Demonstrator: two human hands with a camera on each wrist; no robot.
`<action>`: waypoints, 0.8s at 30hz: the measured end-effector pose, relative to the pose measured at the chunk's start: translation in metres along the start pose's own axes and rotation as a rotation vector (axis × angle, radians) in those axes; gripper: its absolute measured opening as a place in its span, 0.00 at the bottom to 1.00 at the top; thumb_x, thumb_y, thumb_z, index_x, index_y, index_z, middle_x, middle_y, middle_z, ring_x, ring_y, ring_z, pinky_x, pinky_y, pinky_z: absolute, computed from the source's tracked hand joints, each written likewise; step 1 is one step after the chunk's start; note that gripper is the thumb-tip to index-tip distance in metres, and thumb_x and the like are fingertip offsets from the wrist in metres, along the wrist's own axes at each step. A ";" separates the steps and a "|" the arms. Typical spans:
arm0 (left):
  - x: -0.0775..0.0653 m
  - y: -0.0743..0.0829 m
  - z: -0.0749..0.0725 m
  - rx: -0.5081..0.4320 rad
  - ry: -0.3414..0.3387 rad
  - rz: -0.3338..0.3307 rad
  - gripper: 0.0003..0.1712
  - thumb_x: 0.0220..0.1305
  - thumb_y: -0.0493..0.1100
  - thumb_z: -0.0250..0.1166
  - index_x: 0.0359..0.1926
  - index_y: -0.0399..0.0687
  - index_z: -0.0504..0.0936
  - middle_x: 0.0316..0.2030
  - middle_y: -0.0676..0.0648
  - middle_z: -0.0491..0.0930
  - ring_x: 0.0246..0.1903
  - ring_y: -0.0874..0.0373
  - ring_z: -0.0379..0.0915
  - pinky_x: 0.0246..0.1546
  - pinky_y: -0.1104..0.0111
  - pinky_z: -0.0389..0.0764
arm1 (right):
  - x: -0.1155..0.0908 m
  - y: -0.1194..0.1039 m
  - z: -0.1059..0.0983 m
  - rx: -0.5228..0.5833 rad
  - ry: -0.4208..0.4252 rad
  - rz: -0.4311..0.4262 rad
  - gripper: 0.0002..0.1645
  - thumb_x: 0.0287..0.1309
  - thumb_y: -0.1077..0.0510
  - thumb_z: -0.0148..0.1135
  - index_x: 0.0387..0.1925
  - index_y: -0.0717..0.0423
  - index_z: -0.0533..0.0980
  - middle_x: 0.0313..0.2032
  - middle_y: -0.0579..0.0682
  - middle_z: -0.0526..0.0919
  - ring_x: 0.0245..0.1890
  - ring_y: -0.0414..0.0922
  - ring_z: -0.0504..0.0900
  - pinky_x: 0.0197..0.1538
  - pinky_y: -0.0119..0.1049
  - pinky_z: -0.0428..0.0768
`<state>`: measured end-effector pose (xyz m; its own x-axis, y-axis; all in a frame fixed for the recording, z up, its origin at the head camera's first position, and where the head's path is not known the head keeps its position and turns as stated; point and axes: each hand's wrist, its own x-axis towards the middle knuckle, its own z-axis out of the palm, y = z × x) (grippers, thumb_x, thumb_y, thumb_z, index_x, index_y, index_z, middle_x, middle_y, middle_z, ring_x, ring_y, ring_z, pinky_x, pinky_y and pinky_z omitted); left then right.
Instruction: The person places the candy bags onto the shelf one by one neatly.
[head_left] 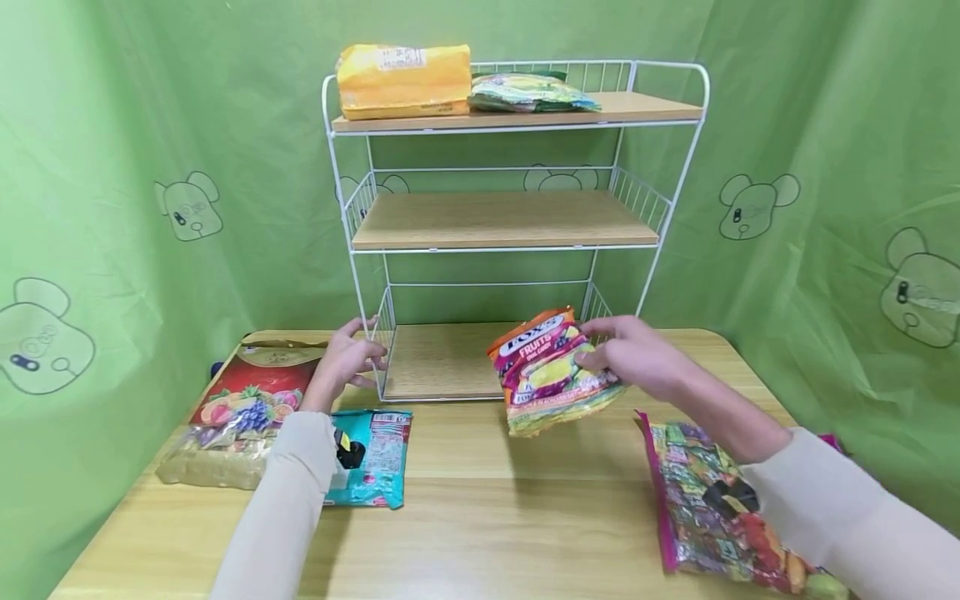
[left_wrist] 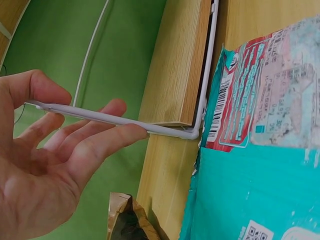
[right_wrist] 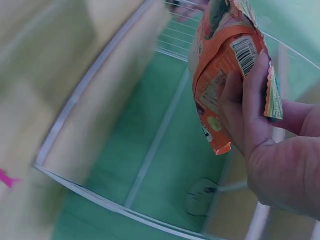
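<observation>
My right hand [head_left: 637, 354] grips a bag of Fox's fruit candy [head_left: 543, 371] by its right edge, holding it tilted in front of the rack's bottom shelf [head_left: 442, 358]. In the right wrist view, fingers lie across the orange back of the candy bag [right_wrist: 215, 85], beside its barcode. At the rack's front left post [left_wrist: 100, 116], my left hand [head_left: 348, 362] holds the white metal between thumb and fingers. A teal packet [head_left: 382, 458] lies on the table below the left hand, partly hidden by the sleeve.
A red and gold fruit bag [head_left: 255, 400] lies at the left. Under the right forearm lies a pink-edged candy bag [head_left: 690, 492]. The top shelf [head_left: 645, 108] bears a yellow pack [head_left: 405, 83] and a green packet [head_left: 528, 92]. The middle shelf [head_left: 502, 218] is bare wood.
</observation>
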<state>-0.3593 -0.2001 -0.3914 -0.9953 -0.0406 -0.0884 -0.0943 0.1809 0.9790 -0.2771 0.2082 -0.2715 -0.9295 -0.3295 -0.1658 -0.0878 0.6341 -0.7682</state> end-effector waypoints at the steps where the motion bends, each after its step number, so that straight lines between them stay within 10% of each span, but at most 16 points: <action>1: 0.000 0.000 0.000 0.004 0.000 -0.001 0.42 0.59 0.32 0.60 0.75 0.56 0.64 0.38 0.44 0.82 0.51 0.36 0.82 0.44 0.42 0.87 | -0.003 -0.005 -0.005 -0.009 0.004 -0.003 0.45 0.67 0.54 0.59 0.77 0.64 0.53 0.29 0.47 0.78 0.22 0.40 0.71 0.32 0.39 0.79; 8: 0.002 -0.002 0.000 0.019 -0.001 -0.003 0.42 0.60 0.32 0.59 0.76 0.56 0.63 0.48 0.35 0.81 0.46 0.41 0.84 0.44 0.42 0.87 | -0.022 -0.038 -0.039 -0.115 0.065 -0.039 0.43 0.70 0.48 0.57 0.77 0.60 0.54 0.58 0.59 0.78 0.49 0.51 0.80 0.60 0.62 0.78; 13: 0.003 -0.002 -0.001 0.007 -0.002 -0.009 0.42 0.61 0.32 0.59 0.76 0.56 0.63 0.47 0.35 0.81 0.46 0.40 0.84 0.45 0.42 0.87 | -0.032 -0.064 -0.063 -0.125 0.112 -0.045 0.41 0.72 0.46 0.55 0.77 0.57 0.56 0.55 0.54 0.81 0.43 0.49 0.82 0.50 0.45 0.82; 21: 0.002 0.000 -0.001 0.007 -0.003 -0.007 0.41 0.61 0.32 0.59 0.75 0.56 0.64 0.48 0.34 0.80 0.40 0.47 0.85 0.45 0.42 0.87 | -0.028 -0.098 -0.112 0.202 0.098 -0.021 0.39 0.75 0.54 0.53 0.78 0.61 0.51 0.41 0.46 0.87 0.39 0.43 0.88 0.45 0.35 0.89; 24: 0.001 0.000 -0.001 0.015 -0.007 -0.007 0.41 0.62 0.32 0.59 0.75 0.57 0.63 0.50 0.34 0.80 0.43 0.44 0.84 0.45 0.43 0.87 | -0.025 -0.106 -0.134 0.410 0.118 0.002 0.27 0.71 0.57 0.59 0.69 0.56 0.70 0.41 0.51 0.89 0.40 0.46 0.89 0.46 0.36 0.89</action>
<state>-0.3605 -0.2013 -0.3914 -0.9947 -0.0346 -0.0966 -0.1015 0.1959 0.9754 -0.2920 0.2430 -0.1035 -0.9662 -0.2314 -0.1139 0.0417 0.2959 -0.9543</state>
